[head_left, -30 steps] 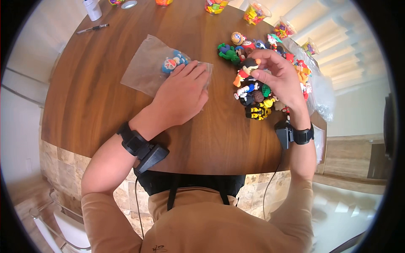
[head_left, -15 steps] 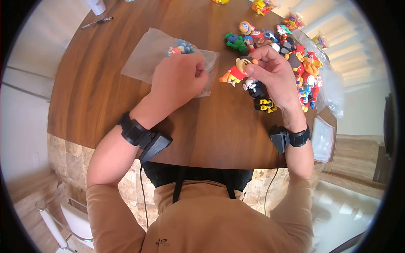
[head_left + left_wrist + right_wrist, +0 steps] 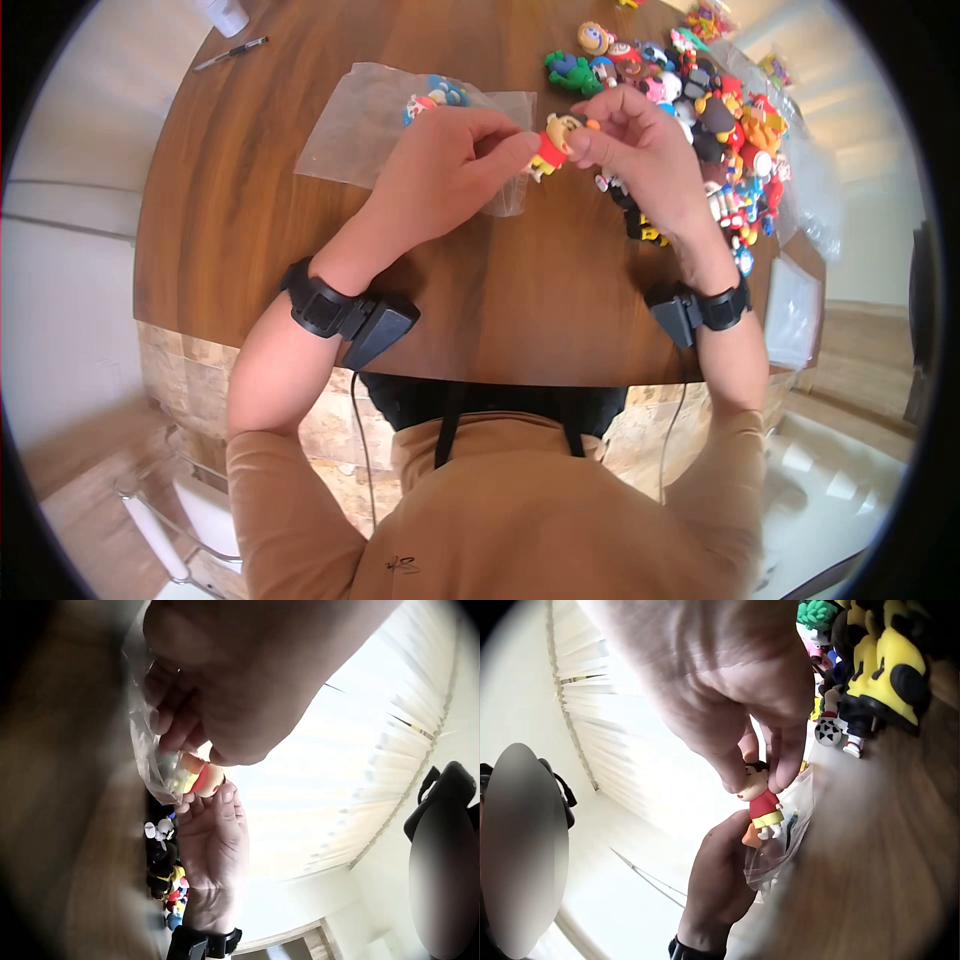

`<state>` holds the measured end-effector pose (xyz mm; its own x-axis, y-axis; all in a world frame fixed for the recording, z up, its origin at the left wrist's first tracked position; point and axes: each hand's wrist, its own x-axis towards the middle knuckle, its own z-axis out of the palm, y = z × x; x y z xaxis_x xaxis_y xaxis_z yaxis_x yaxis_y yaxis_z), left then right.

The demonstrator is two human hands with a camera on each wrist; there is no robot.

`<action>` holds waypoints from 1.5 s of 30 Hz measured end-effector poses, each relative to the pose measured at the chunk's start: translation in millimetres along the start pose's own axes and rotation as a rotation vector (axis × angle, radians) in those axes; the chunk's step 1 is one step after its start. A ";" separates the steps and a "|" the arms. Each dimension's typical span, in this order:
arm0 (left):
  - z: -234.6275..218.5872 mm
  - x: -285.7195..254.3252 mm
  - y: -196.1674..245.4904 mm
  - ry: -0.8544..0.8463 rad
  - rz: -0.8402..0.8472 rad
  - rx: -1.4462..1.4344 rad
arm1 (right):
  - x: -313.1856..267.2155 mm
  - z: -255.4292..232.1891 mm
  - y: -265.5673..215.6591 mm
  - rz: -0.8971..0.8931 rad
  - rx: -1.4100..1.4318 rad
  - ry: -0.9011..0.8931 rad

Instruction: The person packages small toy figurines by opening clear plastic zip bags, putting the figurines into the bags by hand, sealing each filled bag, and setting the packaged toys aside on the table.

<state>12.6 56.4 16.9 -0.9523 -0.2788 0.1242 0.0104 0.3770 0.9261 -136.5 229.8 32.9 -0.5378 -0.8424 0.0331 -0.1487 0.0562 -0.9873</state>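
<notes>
My right hand (image 3: 648, 158) pinches a small toy figure (image 3: 553, 148) by its dark-haired head, between thumb and fingers. The figure has a red top, yellow shorts and white feet, seen well in the right wrist view, where its feet are at the mouth of a clear plastic bag (image 3: 801, 806). My left hand (image 3: 440, 165) grips the near right edge of that bag, its thumb close to the figure's lower body; the other fingertips are mostly hidden in the head view. Blue-and-white toy figures (image 3: 447, 93) lie in the bag, partly behind my left hand.
A pile of assorted toy figures (image 3: 715, 120) covers the table's right side. Beyond it lie crumpled clear plastic (image 3: 808, 205) and a stack of flat clear bags (image 3: 793, 315). A pen (image 3: 232, 53) and a white bottle (image 3: 228, 17) are at the back left of the wooden table (image 3: 220, 240).
The right hand has brought the toy figure leftward from the pile to the left hand. My left hand has gone from lying flat on the bag to gripping its edge, thumb toward the figure.
</notes>
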 end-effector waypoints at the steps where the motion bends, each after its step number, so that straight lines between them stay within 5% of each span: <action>1: -0.7 -0.4 2.3 -0.028 -0.008 0.017 | 0.2 -1.0 0.9 -0.032 0.021 -0.008; 7: -0.2 -1.4 9.1 -0.179 -0.090 0.072 | 1.7 -3.7 10.0 -0.093 0.117 -0.067; 12: 5.6 1.1 -0.6 -0.084 -0.064 -0.080 | -10.1 -7.3 -4.6 -0.030 0.213 -0.069; 14: 7.6 0.2 -0.9 -0.094 -0.070 -0.119 | -3.7 -14.7 3.4 -0.044 -0.043 -0.121; 16: 9.4 0.3 -0.8 -0.091 -0.072 -0.172 | -7.2 -11.0 -8.9 0.000 -0.008 -0.106; 19: 8.0 -0.3 -0.5 -0.101 -0.063 -0.173 | -10.6 -3.5 -29.6 0.198 -0.209 -0.020; 24: 7.1 -2.0 6.7 -0.184 -0.106 -0.068 | -10.2 -6.7 -2.8 -0.030 0.051 -0.030; 32: 1.6 3.3 -9.4 -0.204 -0.022 -0.105 | -1.4 -10.3 15.0 0.001 0.201 0.015; 37: -20.0 3.8 14.7 -0.432 0.018 0.002 | 0.4 -11.5 13.1 -0.080 0.309 0.040; 40: -3.2 -2.0 0.9 -0.236 0.153 -0.083 | 0.0 -9.5 15.4 -0.087 0.308 0.041; 45: -4.9 -2.5 6.6 -0.265 0.068 -0.123 | -0.2 -7.9 14.4 -0.112 0.303 0.028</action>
<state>16.6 55.3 24.4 -0.9945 -0.0104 0.1046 0.0978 0.2727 0.9571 -145.1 235.0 19.9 -0.5553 -0.8191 0.1439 0.0431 -0.2011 -0.9786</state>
